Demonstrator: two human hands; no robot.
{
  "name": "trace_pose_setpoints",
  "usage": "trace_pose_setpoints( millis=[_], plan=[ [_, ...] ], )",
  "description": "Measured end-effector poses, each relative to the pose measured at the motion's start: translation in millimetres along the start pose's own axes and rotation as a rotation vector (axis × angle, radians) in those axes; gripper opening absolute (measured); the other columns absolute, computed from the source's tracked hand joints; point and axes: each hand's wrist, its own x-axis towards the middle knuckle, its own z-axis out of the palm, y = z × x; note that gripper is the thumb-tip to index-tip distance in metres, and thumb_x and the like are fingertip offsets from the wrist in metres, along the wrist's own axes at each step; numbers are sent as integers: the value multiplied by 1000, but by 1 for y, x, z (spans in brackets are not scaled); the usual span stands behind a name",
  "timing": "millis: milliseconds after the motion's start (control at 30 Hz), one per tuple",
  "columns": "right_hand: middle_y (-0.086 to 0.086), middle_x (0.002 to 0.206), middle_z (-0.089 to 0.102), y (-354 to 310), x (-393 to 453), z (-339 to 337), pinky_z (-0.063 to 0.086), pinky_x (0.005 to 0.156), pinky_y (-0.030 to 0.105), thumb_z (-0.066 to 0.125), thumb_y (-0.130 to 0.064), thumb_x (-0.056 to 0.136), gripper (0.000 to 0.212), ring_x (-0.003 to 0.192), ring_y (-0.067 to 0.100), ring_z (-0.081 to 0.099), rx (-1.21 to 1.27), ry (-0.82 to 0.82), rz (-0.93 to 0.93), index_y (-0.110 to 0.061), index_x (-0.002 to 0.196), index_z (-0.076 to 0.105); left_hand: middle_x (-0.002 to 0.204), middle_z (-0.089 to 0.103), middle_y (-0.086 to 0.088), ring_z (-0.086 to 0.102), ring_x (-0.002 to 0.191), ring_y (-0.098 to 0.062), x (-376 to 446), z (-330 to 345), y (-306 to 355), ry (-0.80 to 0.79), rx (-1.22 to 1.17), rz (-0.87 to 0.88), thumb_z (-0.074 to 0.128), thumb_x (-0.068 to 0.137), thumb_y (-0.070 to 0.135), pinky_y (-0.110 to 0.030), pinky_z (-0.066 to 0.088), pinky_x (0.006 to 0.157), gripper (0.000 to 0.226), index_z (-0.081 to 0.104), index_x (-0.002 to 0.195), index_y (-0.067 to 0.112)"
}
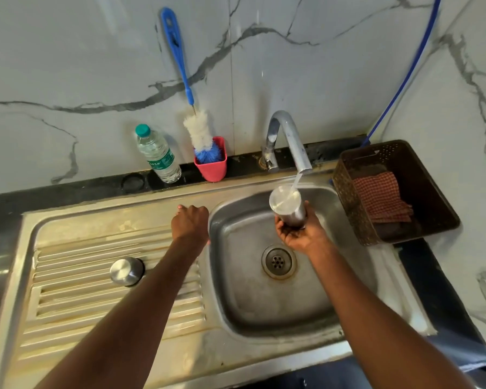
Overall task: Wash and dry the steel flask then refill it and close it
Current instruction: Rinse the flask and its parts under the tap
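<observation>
My right hand grips the steel flask from below and holds it upright over the sink basin. Water runs from the chrome tap into the flask's open mouth, which is full of foamy water. The flask's steel lid lies on the ribbed drainboard to the left. My left hand rests with curled fingers on the drainboard at the basin's left rim, holding nothing.
A plastic water bottle and a red cup with a blue-handled bottle brush stand behind the sink. A brown basket with a red checked cloth sits at the right. The drain is open.
</observation>
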Motion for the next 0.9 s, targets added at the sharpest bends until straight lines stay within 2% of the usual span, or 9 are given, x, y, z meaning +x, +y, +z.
trace_pose_setpoints(
  millis=[133, 267, 367, 467, 600, 700, 767, 833, 900],
  plan=[
    [27, 99, 71, 2, 15, 7, 58, 54, 31, 65, -55, 90, 72, 82, 32, 69, 68, -24, 49, 2, 133, 62, 136, 65, -18, 47, 144, -36, 2, -1, 4, -2, -1, -36, 93, 77, 30, -46, 54, 100, 65, 63, 133, 13],
    [29, 97, 71, 6, 21, -2, 61, 53, 35, 60, -54, 95, 66, 83, 35, 69, 183, -44, 37, 2, 130, 65, 133, 65, -18, 52, 139, -35, 1, 0, 7, 20, -25, -58, 90, 81, 24, -44, 54, 99, 56, 66, 130, 12],
    [31, 99, 71, 11, 22, -3, 63, 53, 43, 63, -51, 95, 66, 81, 40, 72, 245, -52, 60, 3, 132, 63, 136, 62, -19, 54, 138, -34, -3, -2, 8, 23, -48, -76, 89, 82, 22, -43, 54, 98, 55, 65, 130, 12],
    [29, 111, 71, 19, 19, -6, 63, 55, 42, 69, -49, 92, 66, 80, 40, 74, 185, -77, 93, 4, 130, 63, 137, 61, -20, 57, 134, -34, -7, -6, 9, 24, -88, -88, 89, 82, 21, -43, 54, 97, 54, 66, 130, 12],
    [30, 100, 73, 15, 15, -14, 63, 53, 40, 68, -48, 93, 65, 79, 39, 75, 202, -101, 147, 3, 133, 63, 139, 57, -19, 59, 127, -35, -12, -5, 11, 22, -193, -98, 88, 83, 30, -45, 54, 97, 57, 64, 132, 14],
    [30, 101, 73, 11, 10, -14, 64, 58, 41, 71, -48, 92, 66, 81, 39, 75, 159, -103, 176, 4, 132, 63, 141, 61, -8, 59, 125, -29, -23, 4, 29, 161, -583, 58, 81, 85, 51, -41, 50, 102, 66, 59, 140, 21],
    [31, 100, 73, 13, 5, -14, 64, 59, 43, 69, -49, 93, 66, 81, 40, 75, 114, -107, 164, 5, 129, 62, 150, 57, 1, 53, 136, -19, -39, 2, 60, 102, -973, 227, 86, 76, 58, -40, 45, 112, 90, 50, 151, 25],
    [32, 101, 74, 17, -2, -13, 65, 61, 46, 67, -49, 95, 65, 79, 39, 77, 56, -108, 151, 6, 130, 60, 145, 60, 11, 55, 133, -9, -48, 1, 90, 48, -1200, 324, 91, 68, 58, -39, 46, 113, 98, 48, 151, 30],
    [30, 105, 73, 19, -6, -15, 65, 67, 45, 68, -50, 94, 66, 82, 38, 77, -2, -92, 154, 4, 131, 60, 131, 69, 12, 64, 122, -8, -46, 0, 108, 93, -1348, 320, 94, 67, 46, -40, 52, 107, 86, 55, 142, 28]
  ],
)
